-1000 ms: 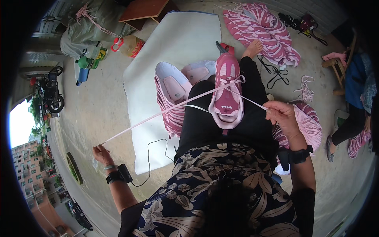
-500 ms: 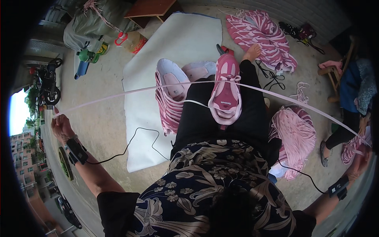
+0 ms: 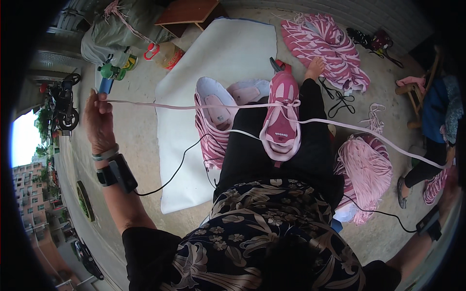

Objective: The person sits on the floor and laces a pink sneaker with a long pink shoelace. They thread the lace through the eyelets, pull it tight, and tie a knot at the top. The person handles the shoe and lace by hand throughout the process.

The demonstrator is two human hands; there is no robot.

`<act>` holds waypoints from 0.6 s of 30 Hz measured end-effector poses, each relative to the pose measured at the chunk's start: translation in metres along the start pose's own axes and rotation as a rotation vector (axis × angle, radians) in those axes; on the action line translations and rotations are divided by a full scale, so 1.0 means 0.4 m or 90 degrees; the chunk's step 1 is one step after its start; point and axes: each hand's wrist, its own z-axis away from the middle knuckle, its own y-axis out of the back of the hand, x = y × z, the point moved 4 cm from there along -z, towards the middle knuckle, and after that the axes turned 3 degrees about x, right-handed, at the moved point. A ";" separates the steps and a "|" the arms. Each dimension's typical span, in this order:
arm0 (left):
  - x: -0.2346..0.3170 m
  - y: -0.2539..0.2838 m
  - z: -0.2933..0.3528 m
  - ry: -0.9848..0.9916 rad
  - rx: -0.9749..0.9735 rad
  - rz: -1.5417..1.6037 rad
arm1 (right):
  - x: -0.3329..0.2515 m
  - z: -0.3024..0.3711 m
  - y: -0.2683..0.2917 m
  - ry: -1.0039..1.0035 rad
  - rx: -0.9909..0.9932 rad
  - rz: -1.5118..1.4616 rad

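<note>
A pink and maroon shoe upper (image 3: 283, 119) lies along my thighs, its toe toward me. A pale pink shoelace (image 3: 177, 105) runs through its lacing near the tongue and stretches out to both sides. At the left, my left hand (image 3: 99, 121) pinches one end of the shoelace between thumb and fingers. The other end slopes down in a slack curve to my right hand (image 3: 452, 182), at the far right rim. Those fingers are dim and partly cut off, but the lace meets them. Nested pink uppers (image 3: 213, 119) stand beside my left thigh.
A white sheet (image 3: 179, 145) covers the ground. Bundles of pink uppers (image 3: 325, 51) lie ahead, and a hank of pink laces (image 3: 364, 167) hangs at my right. Another person (image 3: 432, 140) sits at the right. Bottles (image 3: 167, 54) stand at far left. Black cables run from my wrists.
My left hand has moved up and inward with its lace end. The lace, earlier one taut arc above the shoe, now dips to the lacing and its right part hangs slacker.
</note>
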 end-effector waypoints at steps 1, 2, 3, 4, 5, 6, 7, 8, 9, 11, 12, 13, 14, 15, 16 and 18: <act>-0.110 -0.089 0.016 0.024 -0.041 -0.047 | 0.088 -0.026 0.044 -0.079 -0.105 0.091; -0.187 -0.177 0.056 0.034 -0.072 -0.119 | 0.213 -0.062 0.095 -0.182 -0.217 0.172; -0.271 -0.229 0.097 0.107 -0.122 -0.151 | 0.357 0.092 -0.043 -0.259 -0.332 0.138; -0.353 -0.282 0.139 0.166 -0.161 -0.155 | 0.457 0.201 -0.129 -0.346 -0.386 0.115; -0.426 -0.351 0.184 0.239 -0.201 -0.123 | 0.546 0.278 -0.174 -0.370 -0.427 0.087; -0.489 -0.399 0.228 0.292 -0.246 -0.084 | 0.611 0.356 -0.226 -0.410 -0.424 0.097; -0.537 -0.440 0.267 0.323 -0.296 -0.097 | 0.672 0.421 -0.265 -0.443 -0.440 0.113; -0.578 -0.481 0.298 0.344 -0.342 -0.072 | 0.719 0.474 -0.294 -0.444 -0.481 0.163; -0.604 -0.513 0.324 0.376 -0.378 -0.029 | 0.749 0.520 -0.322 -0.431 -0.530 0.175; -0.626 -0.551 0.358 0.385 -0.404 -0.010 | 0.762 0.582 -0.381 -0.495 -0.591 0.096; -0.630 -0.554 0.358 0.361 -0.404 -0.006 | 0.756 0.592 -0.399 -0.521 -0.602 0.055; -0.638 -0.554 0.356 0.337 -0.404 -0.001 | 0.748 0.596 -0.412 -0.547 -0.613 0.014; -0.641 -0.554 0.353 0.312 -0.403 0.003 | 0.746 0.589 -0.414 -0.530 -0.612 0.038; -0.638 -0.557 0.349 0.333 -0.410 -0.007 | 0.744 0.578 -0.415 -0.512 -0.609 0.063; -0.628 -0.558 0.343 0.353 -0.417 -0.016 | 0.743 0.570 -0.413 -0.493 -0.606 0.088; -0.620 -0.563 0.339 0.373 -0.426 -0.039 | 0.753 0.567 -0.401 -0.426 -0.626 0.141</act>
